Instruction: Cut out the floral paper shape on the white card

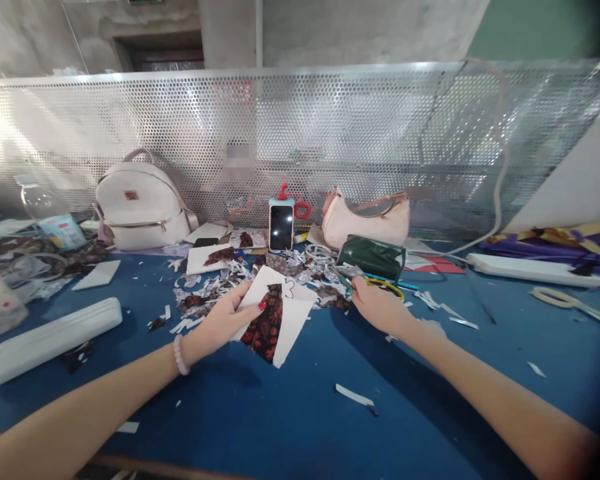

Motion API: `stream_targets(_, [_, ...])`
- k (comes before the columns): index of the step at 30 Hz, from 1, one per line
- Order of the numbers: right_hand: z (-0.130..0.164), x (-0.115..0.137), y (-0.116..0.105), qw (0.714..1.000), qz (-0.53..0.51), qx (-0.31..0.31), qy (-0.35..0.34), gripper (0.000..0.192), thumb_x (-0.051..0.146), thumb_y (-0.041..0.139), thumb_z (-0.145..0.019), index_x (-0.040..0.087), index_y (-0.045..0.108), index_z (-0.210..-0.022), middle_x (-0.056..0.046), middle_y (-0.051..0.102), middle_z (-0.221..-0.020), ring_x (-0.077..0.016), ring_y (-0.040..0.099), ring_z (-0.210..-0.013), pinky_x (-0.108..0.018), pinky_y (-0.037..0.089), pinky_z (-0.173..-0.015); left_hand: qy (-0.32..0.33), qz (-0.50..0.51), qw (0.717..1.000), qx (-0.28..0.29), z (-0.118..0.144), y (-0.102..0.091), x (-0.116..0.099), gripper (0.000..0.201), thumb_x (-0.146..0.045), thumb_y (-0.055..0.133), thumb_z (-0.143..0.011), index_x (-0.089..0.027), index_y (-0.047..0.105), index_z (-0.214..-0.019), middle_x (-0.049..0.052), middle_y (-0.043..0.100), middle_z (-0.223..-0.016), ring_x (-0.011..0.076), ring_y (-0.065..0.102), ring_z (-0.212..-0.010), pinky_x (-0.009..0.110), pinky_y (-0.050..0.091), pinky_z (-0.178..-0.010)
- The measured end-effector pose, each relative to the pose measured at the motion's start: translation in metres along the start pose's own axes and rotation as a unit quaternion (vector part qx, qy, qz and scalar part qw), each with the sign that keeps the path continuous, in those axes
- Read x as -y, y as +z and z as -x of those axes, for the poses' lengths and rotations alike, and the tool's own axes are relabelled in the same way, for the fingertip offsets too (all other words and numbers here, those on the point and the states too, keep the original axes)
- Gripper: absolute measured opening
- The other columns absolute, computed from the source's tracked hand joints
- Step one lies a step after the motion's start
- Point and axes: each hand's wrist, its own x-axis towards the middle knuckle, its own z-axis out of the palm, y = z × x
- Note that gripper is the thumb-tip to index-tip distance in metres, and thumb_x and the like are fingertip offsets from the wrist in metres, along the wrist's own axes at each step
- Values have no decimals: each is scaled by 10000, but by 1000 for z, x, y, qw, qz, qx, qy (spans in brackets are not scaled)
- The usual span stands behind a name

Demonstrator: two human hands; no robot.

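Head view, from where I stand: a blue table [290, 413] strewn with paper snippets. Take the phone [281, 227], propped upright at the back, as the marker. Well in front of it and a little left, the left hand [225, 320] pinches a white card [285, 313] bearing a dark red floral cutout, thumb on top, fingers under; the card is lifted at a tilt, its lower corner near the tabletop. A bead bracelet [180, 355] circles that wrist. In front of the phone and to its right, the right hand [377, 307] is curled around the yellow-handled scissors [387, 285], which lie low at the table; whether they are lifted I cannot tell. Between hands and phone spreads a heap of scraps [220, 277]. Just right of the phone sit a dark green pouch [373, 257] and, behind it, a pink handbag [367, 220]. Left of the phone stands a white backpack [140, 207]; farther left, a plastic bottle [50, 213]. Behind everything runs a perforated metal screen [330, 133].
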Motion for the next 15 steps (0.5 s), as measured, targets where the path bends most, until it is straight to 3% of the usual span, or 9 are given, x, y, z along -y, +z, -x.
stream_targets(7, [2,-1,0,1000,-2,-25,1,205,172,258,-898,118,409,-1027,-129,654,-777,-238,649,-710,-252,331,-514,11,-35,999,10,0,0,-7,420,-416,523,-809,-148,507,-1131,88,614,-1102,224,587,-961,319,465,-813])
stream_targets(11, [3,0,0,999,7,-46,-7,213,159,292,-880,110,444,-1022,-140,645,-747,-242,639,-673,-272,359,-527,42,-131,989,55,-1,-6,-8,359,-399,491,-828,-149,550,-1080,83,624,-1077,212,591,-945,317,452,-818])
stream_targets(15, [1,-2,0,996,9,-86,-34,266,57,311,-830,109,482,-1026,-174,630,-924,-257,612,-850,-325,405,-672,65,-246,958,134,-2,-12,-12,299,-366,512,-814,-186,599,-1035,35,647,-1028,190,588,-922,280,429,-814])
